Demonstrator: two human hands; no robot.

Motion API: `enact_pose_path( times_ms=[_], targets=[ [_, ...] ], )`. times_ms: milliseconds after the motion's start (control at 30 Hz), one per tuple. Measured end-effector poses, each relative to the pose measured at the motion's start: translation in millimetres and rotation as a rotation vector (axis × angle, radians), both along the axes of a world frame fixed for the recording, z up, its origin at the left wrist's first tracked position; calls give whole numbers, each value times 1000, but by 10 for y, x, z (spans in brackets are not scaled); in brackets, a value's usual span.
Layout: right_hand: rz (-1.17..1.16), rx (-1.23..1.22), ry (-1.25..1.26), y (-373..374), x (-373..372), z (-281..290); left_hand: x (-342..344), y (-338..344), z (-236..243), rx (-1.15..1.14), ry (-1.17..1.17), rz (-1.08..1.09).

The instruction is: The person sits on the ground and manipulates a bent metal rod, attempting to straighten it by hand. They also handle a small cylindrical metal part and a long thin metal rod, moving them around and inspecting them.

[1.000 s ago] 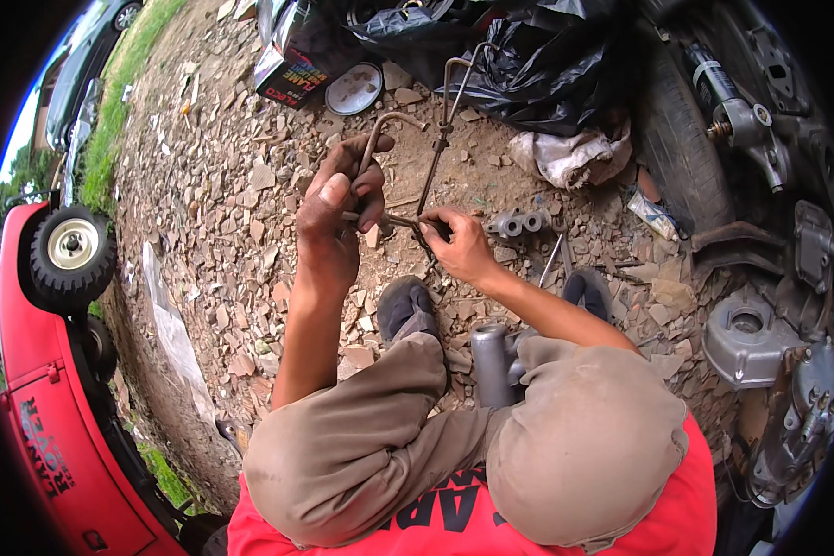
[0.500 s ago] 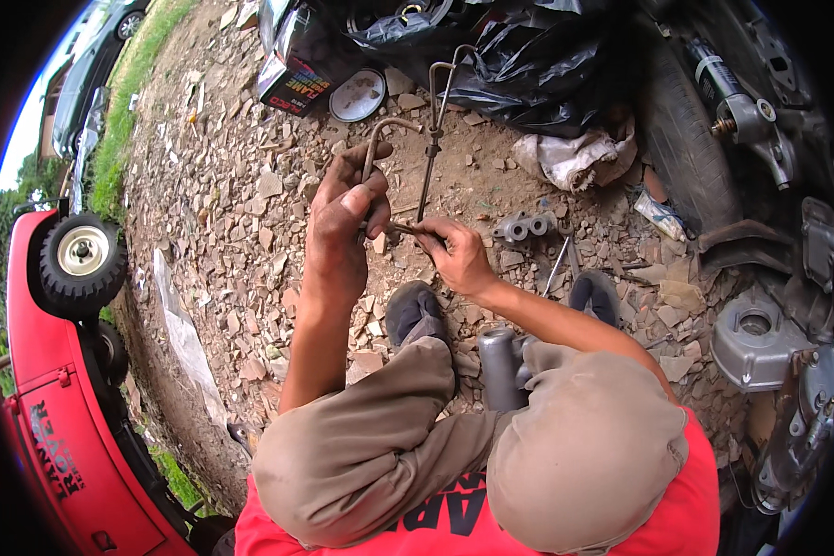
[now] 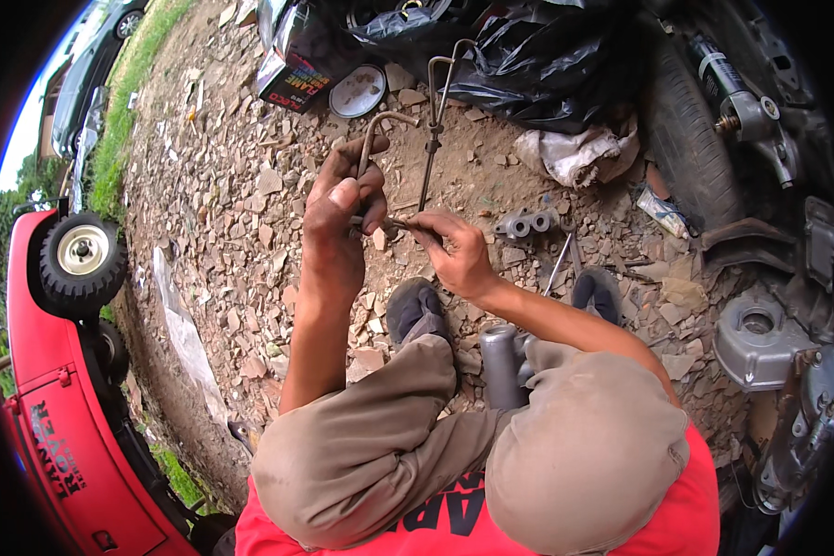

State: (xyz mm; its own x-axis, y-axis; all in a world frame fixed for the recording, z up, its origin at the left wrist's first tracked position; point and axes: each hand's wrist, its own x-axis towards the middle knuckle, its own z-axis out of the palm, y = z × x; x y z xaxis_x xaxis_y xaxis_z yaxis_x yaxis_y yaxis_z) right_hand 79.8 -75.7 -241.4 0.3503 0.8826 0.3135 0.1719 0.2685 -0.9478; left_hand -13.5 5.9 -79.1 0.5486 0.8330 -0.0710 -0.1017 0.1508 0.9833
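Note:
My left hand (image 3: pixel 343 199) is closed round a bent, hook-shaped metal tube (image 3: pixel 382 120), held upright at the middle of the view. Just right of it, my right hand (image 3: pixel 449 246) pinches a short metal fitting (image 3: pixel 397 225) near the foot of longer thin bent tubes (image 3: pixel 431 139), which rise toward the black bags. A metal part with two round openings (image 3: pixel 528 222) lies on the gravel beside my right hand. A grey metal cylinder (image 3: pixel 499 366) stands between my shoes, below my hands.
Gravel ground (image 3: pixel 222 204) with black plastic bags (image 3: pixel 537 69), a boxed item (image 3: pixel 292 69), a round lid (image 3: pixel 357 91) and a dirty white sack (image 3: pixel 574 153). A tire (image 3: pixel 690 167) and metal vehicle parts (image 3: pixel 760 347) crowd the right. A red vehicle (image 3: pixel 65 417) stands left.
Since a second ago both hands and the tubes have shifted slightly right in the picture, along with the surroundings. My right fingers have moved a little along the fitting, still gripping it.

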Motion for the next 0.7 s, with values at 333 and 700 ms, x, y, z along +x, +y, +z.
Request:
enact_pose_path(
  times_ms=[333, 700],
  targets=[
    [14, -93, 35, -29, -80, -275, 19, 9, 11, -8, -13, 12],
    [356, -287, -25, -268, -420, -372, 29, 35, 14, -19, -13, 13]
  ],
)
